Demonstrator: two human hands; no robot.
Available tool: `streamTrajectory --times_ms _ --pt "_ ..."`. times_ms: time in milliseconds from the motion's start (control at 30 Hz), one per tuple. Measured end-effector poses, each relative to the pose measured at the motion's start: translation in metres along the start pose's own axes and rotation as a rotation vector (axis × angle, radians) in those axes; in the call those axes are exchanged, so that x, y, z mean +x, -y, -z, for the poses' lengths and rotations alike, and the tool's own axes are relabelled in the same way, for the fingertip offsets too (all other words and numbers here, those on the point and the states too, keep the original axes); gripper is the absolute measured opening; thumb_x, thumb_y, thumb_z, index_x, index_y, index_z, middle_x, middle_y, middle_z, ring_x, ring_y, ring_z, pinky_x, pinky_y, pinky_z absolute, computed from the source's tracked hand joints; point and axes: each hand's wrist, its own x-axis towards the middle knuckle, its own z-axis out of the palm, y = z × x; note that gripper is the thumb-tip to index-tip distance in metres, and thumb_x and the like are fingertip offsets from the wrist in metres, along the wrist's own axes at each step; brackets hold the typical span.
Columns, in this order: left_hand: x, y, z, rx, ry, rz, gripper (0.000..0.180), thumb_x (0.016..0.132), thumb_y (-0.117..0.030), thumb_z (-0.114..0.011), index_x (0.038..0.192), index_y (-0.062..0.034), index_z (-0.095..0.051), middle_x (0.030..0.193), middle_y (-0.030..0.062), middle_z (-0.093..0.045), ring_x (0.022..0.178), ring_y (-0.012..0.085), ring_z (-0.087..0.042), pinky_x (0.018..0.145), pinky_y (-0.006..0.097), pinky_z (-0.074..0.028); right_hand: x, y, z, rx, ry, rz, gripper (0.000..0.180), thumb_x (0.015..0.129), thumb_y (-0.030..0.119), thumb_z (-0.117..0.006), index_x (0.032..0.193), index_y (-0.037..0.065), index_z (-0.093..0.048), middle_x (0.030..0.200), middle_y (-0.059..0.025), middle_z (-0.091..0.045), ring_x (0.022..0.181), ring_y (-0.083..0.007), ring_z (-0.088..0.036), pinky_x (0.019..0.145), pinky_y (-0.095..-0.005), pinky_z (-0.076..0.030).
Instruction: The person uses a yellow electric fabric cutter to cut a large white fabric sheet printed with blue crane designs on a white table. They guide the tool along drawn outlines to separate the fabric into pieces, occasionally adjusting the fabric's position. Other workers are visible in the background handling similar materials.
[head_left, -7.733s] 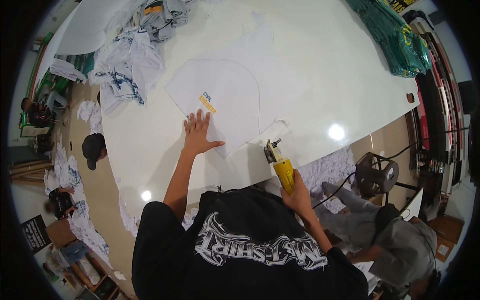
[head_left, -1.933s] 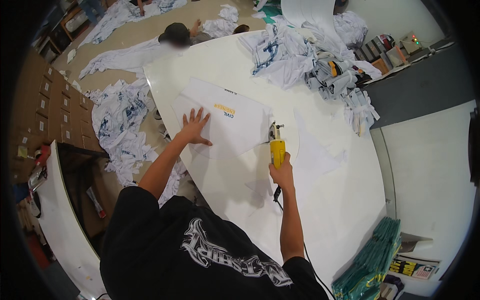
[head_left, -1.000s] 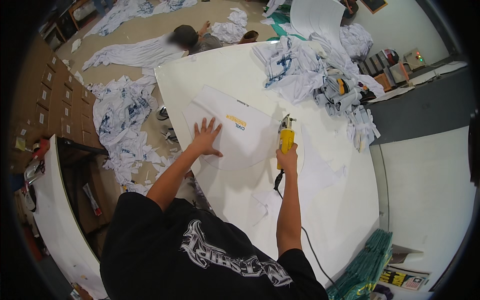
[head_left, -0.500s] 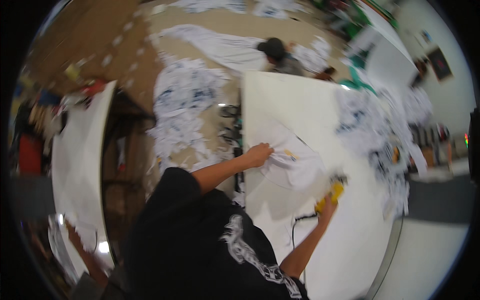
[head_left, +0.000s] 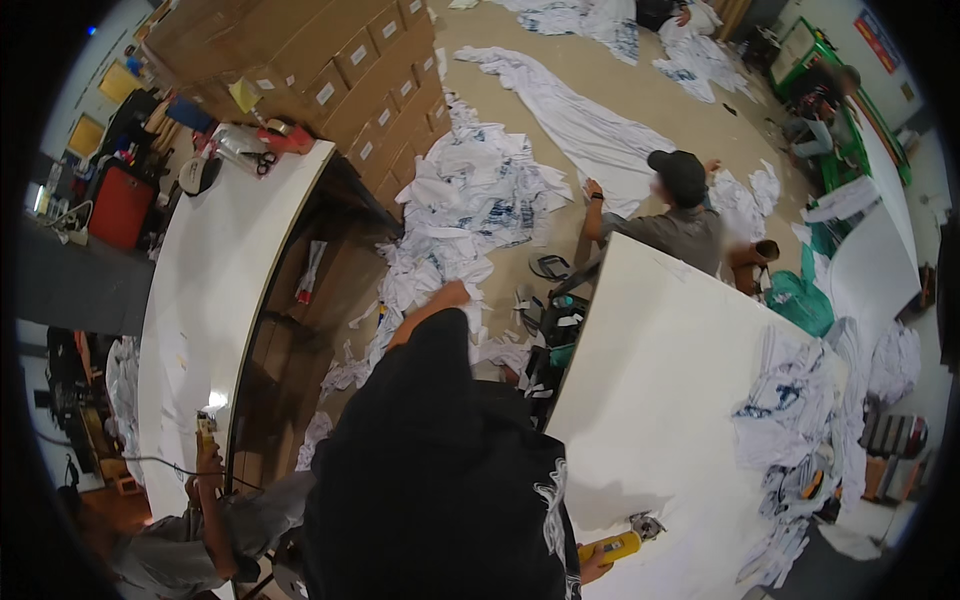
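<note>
Bright, even light — fisheye warp, dark rim.

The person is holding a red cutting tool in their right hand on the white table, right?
Not quite: the cutting tool is yellow, not red, as the head view shows. The right hand does hold it at the near edge of the white table.

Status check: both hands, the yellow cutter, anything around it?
Right hand grips yellow handheld cutter on white table. Left hand empty, out over white fabric scraps. Nothing obstructs cutter.
</note>
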Motion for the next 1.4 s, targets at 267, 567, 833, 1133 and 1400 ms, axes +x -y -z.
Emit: streamTrajectory --times_ms 267,567,833,1133,1400 --pt "-0.097 -0.009 -0.115 -0.169 0.476 -0.161 0.075 0.089 -0.056 -0.07 0.133 0.0049 -0.066 0.132 0.028 -0.068 0.123 0.0421 -0.066 0.103 0.051 -0.053 0.044 0.036 -0.08 0.179 0.201 -0.233 0.065 0.092 0.037 -0.075 0.138 0.003 -0.046 0.093 -0.0162 -0.062 0.069 -0.0257 -0.063 0.057 -0.0338 -0.056" --pt "-0.187 0.1 -0.071 -0.461 -0.217 0.189 0.06 0.09 -0.043 -0.067 0.123 0.0073 -0.07 0.126 0.0319 -0.069 0.118 0.0454 -0.067 0.103 0.052 -0.053 0.039 0.041 -0.187 -0.075 0.649 -0.078 0.064 0.092 0.038 -0.075 0.137 0.003 -0.046 0.092 -0.0161 -0.062 0.068 -0.0256 -0.063 0.057 -0.0337 -0.056" --pt "-0.298 0.179 -0.232 -0.485 -0.025 0.322 0.059 0.086 -0.04 -0.065 0.122 0.0074 -0.071 0.126 0.0318 -0.069 0.119 0.0439 -0.068 0.101 0.051 -0.054 -0.021 0.009 -0.232 -0.177 0.97 -0.051 0.064 0.092 0.038 -0.075 0.137 0.003 -0.046 0.092 -0.0159 -0.062 0.068 -0.0255 -0.063 0.057 -0.0336 -0.056" --pt "-0.397 0.205 -0.288 -0.67 -0.046 0.43 0.059 0.086 -0.039 -0.065 0.122 0.0072 -0.071 0.126 0.0316 -0.069 0.12 0.0436 -0.068 0.101 0.051 -0.054 -0.088 -0.013 -0.253 -0.309 1.199 -0.004 0.063 0.092 0.038 -0.075 0.136 0.003 -0.047 0.092 -0.0158 -0.062 0.067 -0.0254 -0.062 0.057 -0.0335 -0.056" --pt "-0.428 0.226 -0.306 -0.747 -0.048 0.472 0.059 0.085 -0.038 -0.065 0.123 0.0071 -0.071 0.127 0.0314 -0.069 0.12 0.0434 -0.068 0.101 0.051 -0.054 -0.126 -0.029 -0.27 -0.381 1.278 0.013 0.063 0.092 0.039 -0.075 0.136 0.003 -0.047 0.092 -0.0157 -0.062 0.066 -0.0253 -0.062 0.057 -0.0335 -0.056"
